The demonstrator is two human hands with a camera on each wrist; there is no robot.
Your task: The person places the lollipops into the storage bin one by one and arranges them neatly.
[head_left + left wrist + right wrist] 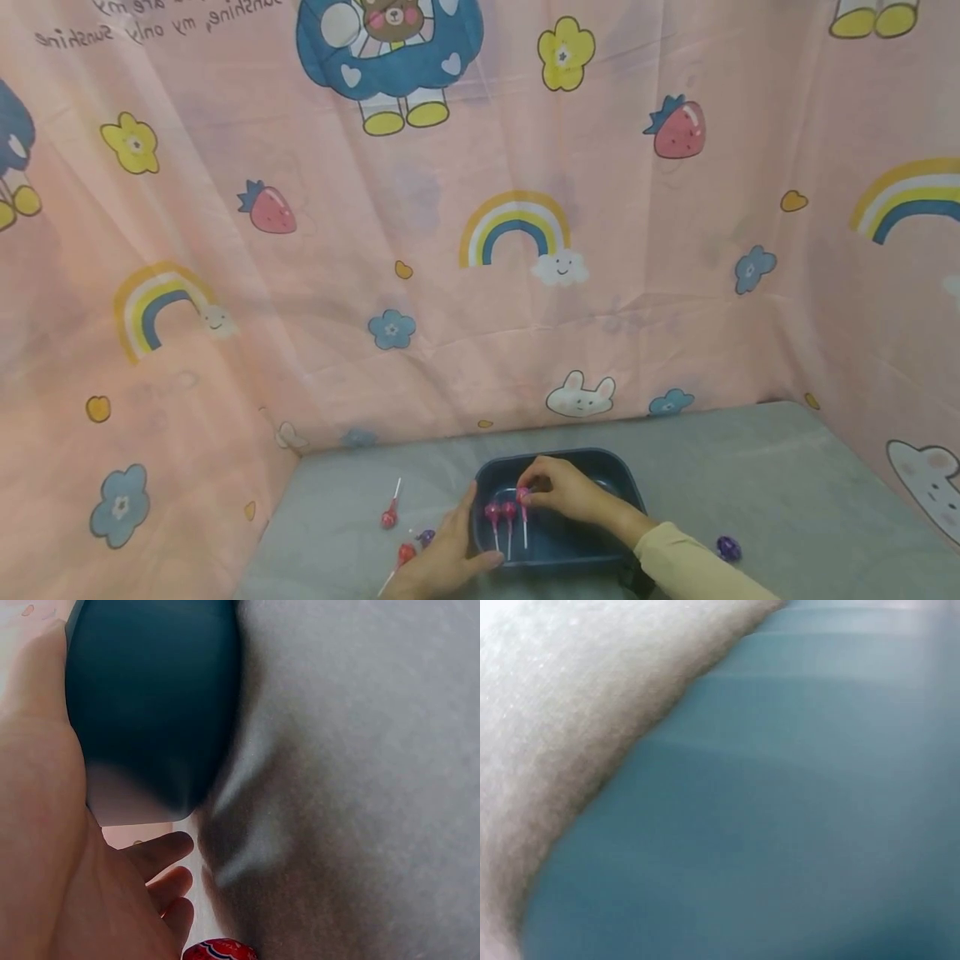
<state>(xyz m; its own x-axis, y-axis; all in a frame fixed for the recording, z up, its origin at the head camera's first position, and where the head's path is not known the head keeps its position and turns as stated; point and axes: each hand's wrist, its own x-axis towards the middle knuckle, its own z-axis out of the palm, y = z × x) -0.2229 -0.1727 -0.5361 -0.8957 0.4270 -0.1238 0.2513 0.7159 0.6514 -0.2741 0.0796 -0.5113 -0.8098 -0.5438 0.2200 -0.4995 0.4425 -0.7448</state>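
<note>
Inside a dark blue tray (570, 546), my right hand (558, 487) pinches a pink lollipop (522, 497) by its wrapped head, its white stick towards me. Two more pink lollipops, one (492, 512) at the left and another (509, 510) beside it, lie in a row with it. My left hand (442, 558) rests against the tray's left side, thumb at the near rim and forefinger stretched along the wall. From the left wrist, the other fingers (169, 855) extend loosely below the tray wall (150, 705). The right wrist view shows only blurred tray wall (742, 810).
Left of the tray, a red lollipop (388, 518) lies on the grey tabletop (337, 492). Nearer my left hand are another red lollipop (406, 553) and a purple one (426, 537). A purple-wrapped lollipop (728, 548) sits to the right. Patterned pink cloth (487, 350) encloses the table.
</note>
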